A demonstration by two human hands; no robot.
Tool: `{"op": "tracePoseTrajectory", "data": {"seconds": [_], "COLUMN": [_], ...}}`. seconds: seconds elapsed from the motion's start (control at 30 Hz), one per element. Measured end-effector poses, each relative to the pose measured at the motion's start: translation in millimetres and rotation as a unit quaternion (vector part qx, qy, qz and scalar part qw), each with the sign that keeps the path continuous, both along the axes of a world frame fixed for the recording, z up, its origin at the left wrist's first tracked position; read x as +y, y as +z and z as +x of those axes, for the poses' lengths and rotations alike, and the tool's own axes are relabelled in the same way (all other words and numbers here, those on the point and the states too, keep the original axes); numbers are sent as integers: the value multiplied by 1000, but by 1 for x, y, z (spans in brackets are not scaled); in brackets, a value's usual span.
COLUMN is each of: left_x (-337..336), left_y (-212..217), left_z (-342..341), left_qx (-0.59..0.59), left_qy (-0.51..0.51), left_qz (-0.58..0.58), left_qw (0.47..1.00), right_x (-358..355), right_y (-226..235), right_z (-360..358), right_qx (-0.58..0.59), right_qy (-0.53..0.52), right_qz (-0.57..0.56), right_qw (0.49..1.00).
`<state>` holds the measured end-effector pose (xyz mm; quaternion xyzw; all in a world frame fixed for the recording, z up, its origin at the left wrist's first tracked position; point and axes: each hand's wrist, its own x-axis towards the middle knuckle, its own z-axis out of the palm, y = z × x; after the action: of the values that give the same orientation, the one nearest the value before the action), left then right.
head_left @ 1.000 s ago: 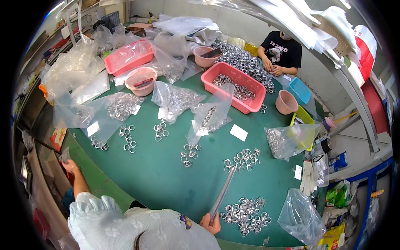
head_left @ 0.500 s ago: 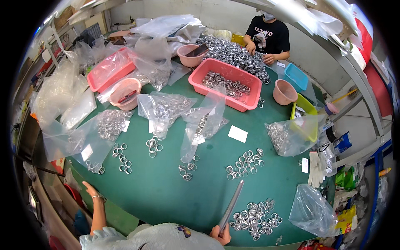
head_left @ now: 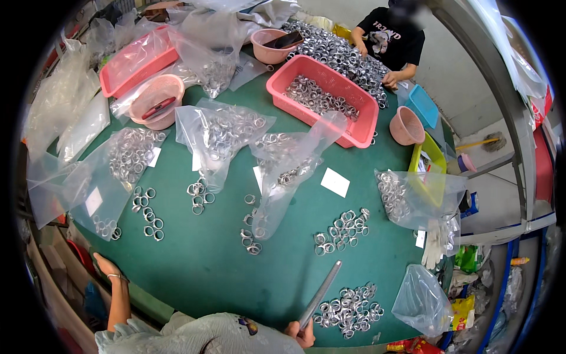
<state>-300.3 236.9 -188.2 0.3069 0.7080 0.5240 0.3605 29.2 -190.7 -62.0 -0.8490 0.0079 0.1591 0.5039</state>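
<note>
My right hand is closed around the thick end of a tapered grey metal ring mandrel, which points up and away over the table. No ring shows on the mandrel. Just right of it lies a pile of silver rings. Farther off is a looser group of rings. My left hand is at the table's left front edge, fingers stretched out and nothing in it. Beyond it, small clusters of rings lie in front of clear plastic bags that hold more rings.
Behind stands a pink basin with rings inside. A co-worker handles a large ring heap. A white card, a green basket, a crumpled clear bag and a glove also lie about.
The whole view has shifted slightly, so the table's contents sit differently in the picture. My right hand still grips the mandrel, and my left hand stays by the edge.
</note>
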Motion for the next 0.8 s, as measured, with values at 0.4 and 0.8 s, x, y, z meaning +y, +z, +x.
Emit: {"op": "tracePoseTrajectory", "data": {"seconds": [0.4, 0.8], "left_x": [1, -1], "left_y": [-8, -4], "left_z": [0, 8], "left_qx": [-11, -68], "left_qy": [2, 20], "left_qz": [18, -18], "left_qw": [1000, 997], "right_x": [-5, 1], "right_y": [-29, -23], "right_z": [-7, -4], "right_qx": [-182, -157], "right_qy": [9, 6], "right_qz": [-73, -39], "right_qw": [981, 987]}}
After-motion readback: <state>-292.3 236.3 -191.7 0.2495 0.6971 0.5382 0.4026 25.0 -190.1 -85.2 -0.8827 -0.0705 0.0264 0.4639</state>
